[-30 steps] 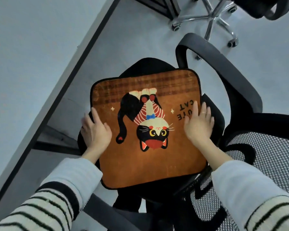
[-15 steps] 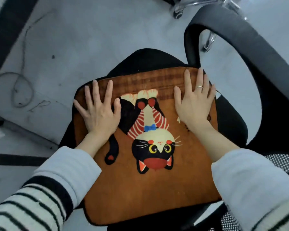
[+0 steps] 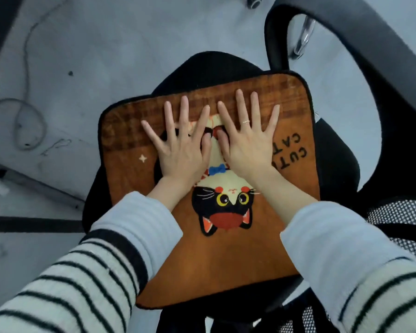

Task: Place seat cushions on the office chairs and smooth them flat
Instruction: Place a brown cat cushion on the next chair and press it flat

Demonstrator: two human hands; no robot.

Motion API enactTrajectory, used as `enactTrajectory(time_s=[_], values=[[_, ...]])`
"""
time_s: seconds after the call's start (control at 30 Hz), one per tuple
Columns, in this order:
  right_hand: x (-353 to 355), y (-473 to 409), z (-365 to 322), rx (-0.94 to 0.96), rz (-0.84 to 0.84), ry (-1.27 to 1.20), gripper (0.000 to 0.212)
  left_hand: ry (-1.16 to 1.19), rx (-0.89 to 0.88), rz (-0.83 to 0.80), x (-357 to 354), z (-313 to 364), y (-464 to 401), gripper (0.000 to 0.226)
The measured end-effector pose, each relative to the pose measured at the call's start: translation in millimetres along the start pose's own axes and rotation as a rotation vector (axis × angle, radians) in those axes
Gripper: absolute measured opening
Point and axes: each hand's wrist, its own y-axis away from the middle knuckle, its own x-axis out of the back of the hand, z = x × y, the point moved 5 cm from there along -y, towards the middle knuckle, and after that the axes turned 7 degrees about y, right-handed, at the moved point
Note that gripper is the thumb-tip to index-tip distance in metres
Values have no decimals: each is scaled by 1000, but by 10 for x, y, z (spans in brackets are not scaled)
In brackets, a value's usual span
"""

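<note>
On the black padded seat of the office chair lies the square orange-brown fabric seat cushion with a black cat print, flat, its black-trimmed edges covering most of the seat; the seat's black rim shows past the cushion's far edge and right edge. I note the left hand pressed palm-down on the cushion's far half, fingers straight and spread wide, holding nothing. Right hand lies likewise flat just beside it, fingers fanned, a thin ring on one finger. The thumbs sit close at the cushion's middle line; whether they touch, I cannot tell. Both hands cover the upper part of the cat print. Black lettering reads along the cushion's right edge. Striped knit sleeves cover both forearms. A curved black armrest arches past the seat's far right corner. Mesh chair back at the right. Grey floor beyond, with a thin looped cable at far left.
</note>
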Motion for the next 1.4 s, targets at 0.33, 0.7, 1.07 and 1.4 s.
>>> enactTrajectory(time_s=[0.33, 0.7, 1.07, 1.4], values=[[-41, 744, 577, -349, -75, -17, 55, 105, 459, -41, 35, -581, 871, 54], [164, 980, -60, -275, -105, -214, 53, 156, 283, -117, 40, 21, 1147, 55], [-91, 1207, -242, -197, -126, -73, 50, 74, 232, -171, -233, 151, 1308, 55], [38, 1885, 221, -674, -449, -230, 58, 306, 841, -182, -58, -38, 2066, 60]])
